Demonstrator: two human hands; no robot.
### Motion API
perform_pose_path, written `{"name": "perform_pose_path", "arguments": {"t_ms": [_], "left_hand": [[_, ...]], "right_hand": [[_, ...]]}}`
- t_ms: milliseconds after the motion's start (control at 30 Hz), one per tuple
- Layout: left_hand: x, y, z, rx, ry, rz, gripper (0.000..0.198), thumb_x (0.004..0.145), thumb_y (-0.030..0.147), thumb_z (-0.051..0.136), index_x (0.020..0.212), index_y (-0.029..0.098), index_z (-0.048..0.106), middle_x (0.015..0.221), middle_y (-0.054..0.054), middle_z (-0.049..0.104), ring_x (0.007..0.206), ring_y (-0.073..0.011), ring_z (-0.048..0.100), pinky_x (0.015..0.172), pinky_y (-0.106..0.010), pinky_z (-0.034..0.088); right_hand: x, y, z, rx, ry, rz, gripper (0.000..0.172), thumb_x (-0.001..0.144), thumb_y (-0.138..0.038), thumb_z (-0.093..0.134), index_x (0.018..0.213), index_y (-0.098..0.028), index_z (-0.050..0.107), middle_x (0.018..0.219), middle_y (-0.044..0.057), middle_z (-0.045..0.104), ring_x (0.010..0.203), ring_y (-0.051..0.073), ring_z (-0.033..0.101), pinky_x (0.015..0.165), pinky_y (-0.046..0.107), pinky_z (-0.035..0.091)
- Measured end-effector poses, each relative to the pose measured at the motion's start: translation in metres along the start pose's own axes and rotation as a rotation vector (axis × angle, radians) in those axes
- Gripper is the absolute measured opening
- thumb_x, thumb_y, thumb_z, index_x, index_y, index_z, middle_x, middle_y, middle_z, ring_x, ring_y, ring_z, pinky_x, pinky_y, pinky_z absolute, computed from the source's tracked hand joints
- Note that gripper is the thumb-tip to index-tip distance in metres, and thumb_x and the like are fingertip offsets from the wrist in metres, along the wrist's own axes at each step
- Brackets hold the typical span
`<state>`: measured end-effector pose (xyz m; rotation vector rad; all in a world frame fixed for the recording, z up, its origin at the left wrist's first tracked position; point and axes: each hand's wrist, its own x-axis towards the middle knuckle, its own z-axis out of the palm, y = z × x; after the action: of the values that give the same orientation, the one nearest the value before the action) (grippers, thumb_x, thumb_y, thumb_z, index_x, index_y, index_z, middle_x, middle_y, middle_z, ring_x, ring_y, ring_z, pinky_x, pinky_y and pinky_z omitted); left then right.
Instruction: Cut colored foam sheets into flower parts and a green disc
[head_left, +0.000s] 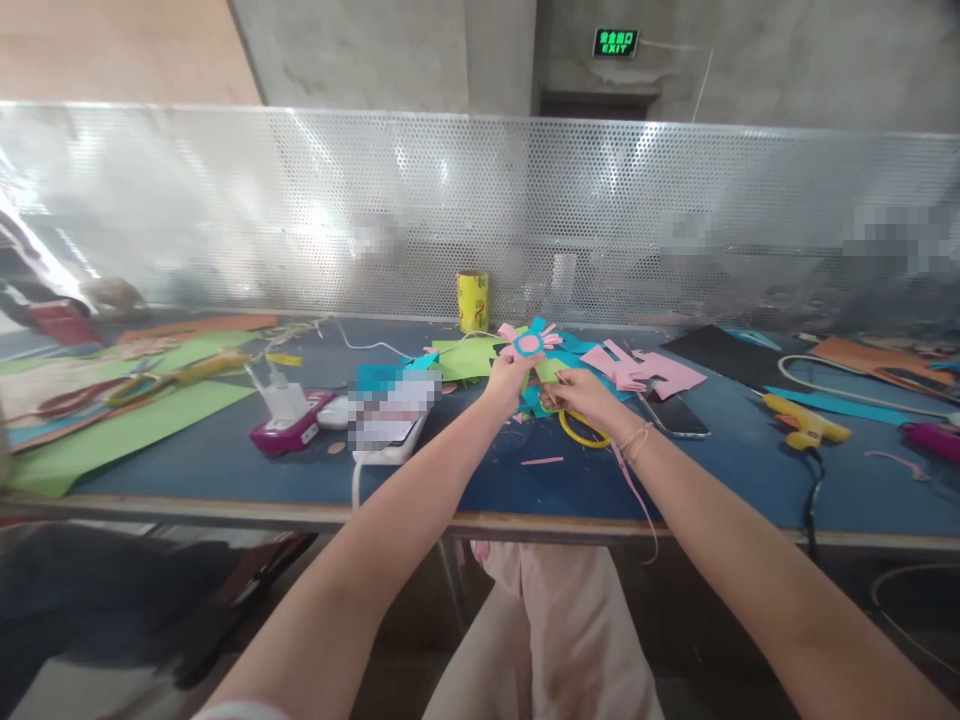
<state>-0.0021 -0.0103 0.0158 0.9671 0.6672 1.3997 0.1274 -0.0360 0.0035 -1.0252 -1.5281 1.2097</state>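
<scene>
My left hand (pixel 512 383) is closed, pinching a paper flower (pixel 529 343) with pink and blue petals from its lower left side. Close beside it, my right hand (pixel 581 393) has its fingers closed on a small green paper piece (pixel 550 369) just below the flower. Under the right hand shows a yellow loop (pixel 585 430), which looks like a scissors handle; whether the hand touches it is hidden. Cut pink paper (pixel 645 370) lies to the right of the hands. Blue and light green paper (pixel 461 361) spreads behind and to the left of them.
On the blue table (pixel 480 480) a yellow tape roll (pixel 472 301) stands near the perforated metal screen (pixel 420 210). A black phone (pixel 676 414) and a yellow glue gun (pixel 806 420) lie right. A white power strip (pixel 386 453) and its cables are left, beyond them green sheets (pixel 135 430).
</scene>
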Motion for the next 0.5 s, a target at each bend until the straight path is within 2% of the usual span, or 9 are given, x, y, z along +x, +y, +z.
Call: {"name": "perform_pose_path", "arguments": {"t_ms": [233,500], "left_hand": [[-0.0011,0.0061,-0.0007,-0.002,-0.086,-0.039,0.021,0.055,0.023,0.072,0.067,0.014,0.057,0.064,-0.004,0.063,0.059,-0.0149,0.059,0.061,-0.029,0.048],[-0.0010,0.0076,-0.0021,0.012,-0.148,-0.017,0.032,0.055,0.033,0.076,0.071,0.013,0.057,0.064,-0.004,0.063,0.061,-0.0155,0.061,0.062,-0.030,0.050]], "right_hand": [[-0.0023,-0.0044,0.0009,-0.009,0.030,0.014,0.022,0.061,-0.032,0.069,0.061,-0.016,0.055,0.058,0.000,0.059,0.056,0.011,0.056,0.057,0.025,0.046],[-0.0045,-0.0075,0.0025,0.041,0.036,0.027,0.024,0.058,-0.033,0.071,0.064,-0.014,0.057,0.058,0.000,0.059,0.054,0.010,0.056,0.055,0.023,0.045]]}}
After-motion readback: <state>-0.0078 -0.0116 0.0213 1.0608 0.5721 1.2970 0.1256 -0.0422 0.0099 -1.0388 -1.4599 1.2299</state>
